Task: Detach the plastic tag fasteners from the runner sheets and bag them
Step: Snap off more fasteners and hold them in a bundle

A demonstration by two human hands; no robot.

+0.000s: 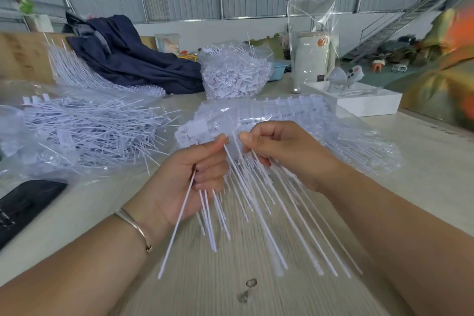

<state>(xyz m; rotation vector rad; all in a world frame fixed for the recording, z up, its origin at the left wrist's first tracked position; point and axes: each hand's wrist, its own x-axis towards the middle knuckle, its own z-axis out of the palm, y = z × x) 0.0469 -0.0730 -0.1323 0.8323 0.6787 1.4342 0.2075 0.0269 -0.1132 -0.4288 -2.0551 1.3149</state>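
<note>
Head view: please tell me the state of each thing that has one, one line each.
Left hand: grips a bundle of fasteners.
Right hand: pinches the runner sheet, fasteners hanging down.
Bag of loose fasteners: open, lying flat.
Clear bag: standing upright.
Dark cloth: crumpled.

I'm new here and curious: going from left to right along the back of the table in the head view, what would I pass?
Dark blue cloth → bagged heap of white fasteners → tall clear plastic bag → white box.

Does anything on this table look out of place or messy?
Mostly the dark cloth heaped at the back among the white fasteners. Two small dark marks also spot the table near the front.
</note>
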